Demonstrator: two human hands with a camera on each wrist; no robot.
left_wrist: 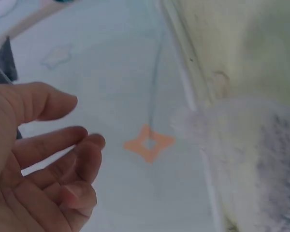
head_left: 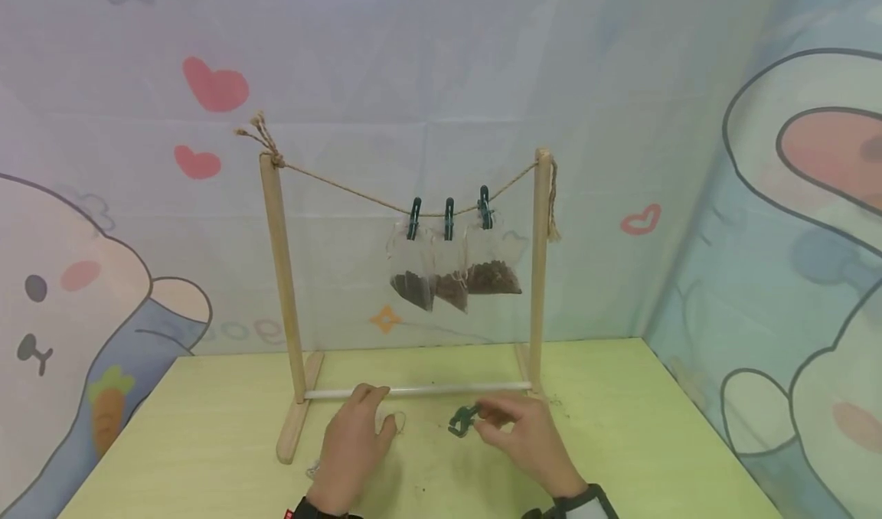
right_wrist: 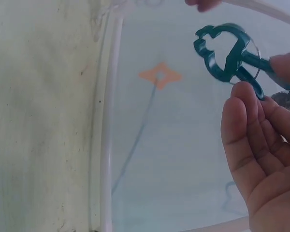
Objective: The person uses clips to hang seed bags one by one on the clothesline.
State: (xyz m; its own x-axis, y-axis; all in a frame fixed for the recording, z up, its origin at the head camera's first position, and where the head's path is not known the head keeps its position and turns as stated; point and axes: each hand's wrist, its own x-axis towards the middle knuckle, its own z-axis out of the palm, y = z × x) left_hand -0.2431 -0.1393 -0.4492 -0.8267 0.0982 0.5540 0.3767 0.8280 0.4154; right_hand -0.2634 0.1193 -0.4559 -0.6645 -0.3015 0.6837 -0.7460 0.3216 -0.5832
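My right hand (head_left: 520,431) pinches the handles of a dark green spring clip (right_wrist: 232,60) between thumb and fingers, above the table. To the left my left hand (head_left: 354,442) is raised, fingers loosely bent, a gap between thumb and fingertips, holding nothing. Near it in the left wrist view is a clear bag (left_wrist: 237,145) with dark grains; in the head view this hand largely hides it. Behind both hands, three green clips hold three clear bags on a rope (head_left: 338,185): a left bag (head_left: 413,285), a middle bag (head_left: 451,285) and a right bag (head_left: 494,274).
The rope is tied between a left wooden post (head_left: 279,274) and a right wooden post (head_left: 540,274). A white rod (head_left: 441,390) joins the posts low down, just beyond my hands. A cartoon-printed cloth (head_left: 427,60) hangs behind the pale yellow table (head_left: 620,427).
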